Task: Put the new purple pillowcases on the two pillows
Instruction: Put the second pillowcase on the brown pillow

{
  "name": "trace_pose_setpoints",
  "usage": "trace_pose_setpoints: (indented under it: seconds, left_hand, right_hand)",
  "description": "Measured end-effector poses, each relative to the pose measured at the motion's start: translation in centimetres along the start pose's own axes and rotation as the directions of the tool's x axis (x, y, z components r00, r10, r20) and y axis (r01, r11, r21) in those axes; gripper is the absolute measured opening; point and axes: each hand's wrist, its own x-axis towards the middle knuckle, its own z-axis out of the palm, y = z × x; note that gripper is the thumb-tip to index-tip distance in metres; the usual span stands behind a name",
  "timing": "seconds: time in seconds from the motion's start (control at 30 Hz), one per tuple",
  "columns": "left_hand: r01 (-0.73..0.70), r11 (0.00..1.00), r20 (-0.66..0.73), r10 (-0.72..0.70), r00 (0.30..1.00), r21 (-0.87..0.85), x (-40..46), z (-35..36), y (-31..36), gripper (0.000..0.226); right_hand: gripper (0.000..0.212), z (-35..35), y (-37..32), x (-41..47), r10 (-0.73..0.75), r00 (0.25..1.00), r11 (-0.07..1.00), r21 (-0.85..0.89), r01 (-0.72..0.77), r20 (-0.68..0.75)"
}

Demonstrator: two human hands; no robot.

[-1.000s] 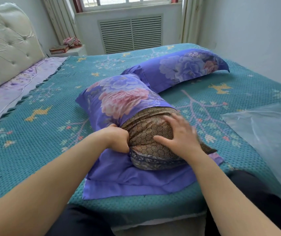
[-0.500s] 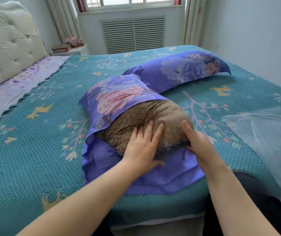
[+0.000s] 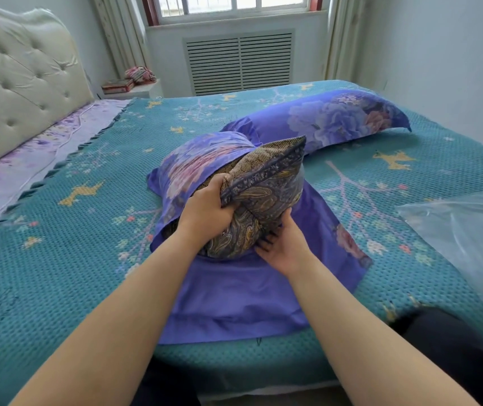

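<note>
Now the near end of the brown pillow (image 3: 266, 189) is sticking up in the air, when half a second ago it was lying low and round on the bed (image 3: 67, 230). Back then both hands were lying flat on it with straight fingers. The left hand (image 3: 205, 212) is now curling tight around the pillow's edge and lifting it. The right hand (image 3: 284, 247) is now sitting lower, with its fingers reaching under the pillow and touching the purple pillowcase (image 3: 240, 291); whether they are pinching the cloth cannot be told. The far half of the pillow is already sitting inside the pillowcase, and the open end of the case is lying flat on the bed toward the person. The second pillow (image 3: 334, 121) is lying further back on the bed, fully covered in purple. A clear plastic bag (image 3: 463, 230) is lying at the right. To do this step well, the person should probably be holding the case mouth open with the right hand while the left hand is pushing the pillow deep inside. Pushing each corner into its own corner of the case would help. Then the loose cloth could be pulled over the bare end and smoothed.
</note>
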Motion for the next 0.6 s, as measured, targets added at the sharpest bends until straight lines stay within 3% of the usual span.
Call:
trace_pose_setpoints:
  seconds: [0.13, 0.23, 0.4, 0.5, 0.6]
  left_hand:
    - [0.001, 1.0, 0.051, -0.001, 0.999, 0.015, 0.0, 1.0, -0.1, 0.043]
    - [0.018, 0.996, 0.051, -0.022, 0.998, 0.083, -0.3, 1.9, 0.2, 0.033]
    - [0.075, 0.965, 0.083, -0.098, 0.992, 0.251, -1.1, 4.1, 1.6, 0.026]
    - [0.05, 0.948, 0.304, -0.151, 0.941, 0.315, -1.6, 5.8, 2.9, 0.028]
    - [0.151, 0.985, 0.625, -0.171, 0.762, 0.085, -0.8, 4.6, 2.8, 0.032]
  right_hand:
    - [0.093, -0.5, 0.2, 0.4, 0.049, 0.999, 0.989, 0.139, -0.047, -0.009]
    - [0.09, -1.6, -0.4, 0.2, 0.057, 0.998, 0.965, 0.256, -0.054, -0.005]
    - [0.044, -3.0, -2.9, -2.9, -0.105, 0.994, 0.973, 0.211, 0.094, 0.043]
    - [0.03, -3.1, -4.3, -5.3, -0.226, 0.972, 0.966, 0.147, 0.214, 0.068]
    - [0.024, -2.9, -4.5, -6.0, -0.306, 0.945, 0.952, 0.061, 0.301, 0.113]
